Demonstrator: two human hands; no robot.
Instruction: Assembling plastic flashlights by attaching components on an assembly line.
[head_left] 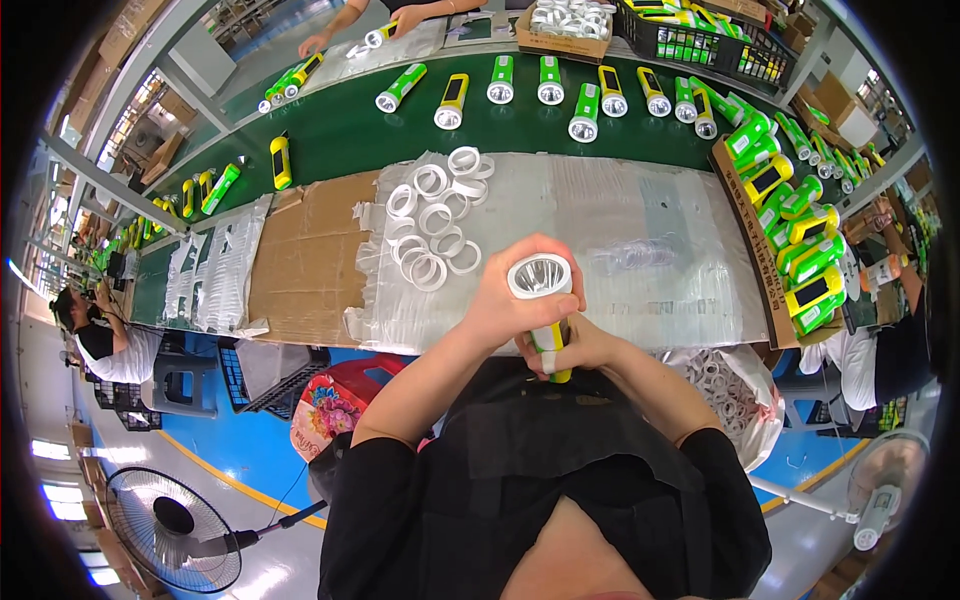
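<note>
I hold a flashlight (541, 283) upright in front of my chest, its white ring and shiny reflector facing up at me. My left hand (505, 300) wraps around the head of the flashlight. My right hand (580, 347) grips its yellow-green body from below. On the clear plastic sheet (640, 240) just beyond my hands lies a pile of white plastic rings (432, 220).
A green conveyor belt (340, 130) carries several green and yellow flashlights (551, 82). A cardboard tray (752, 215) at right holds more flashlights. Another person's hands (320, 42) work across the belt. A bag of white rings (730, 385) sits at my right, a fan (175, 530) at lower left.
</note>
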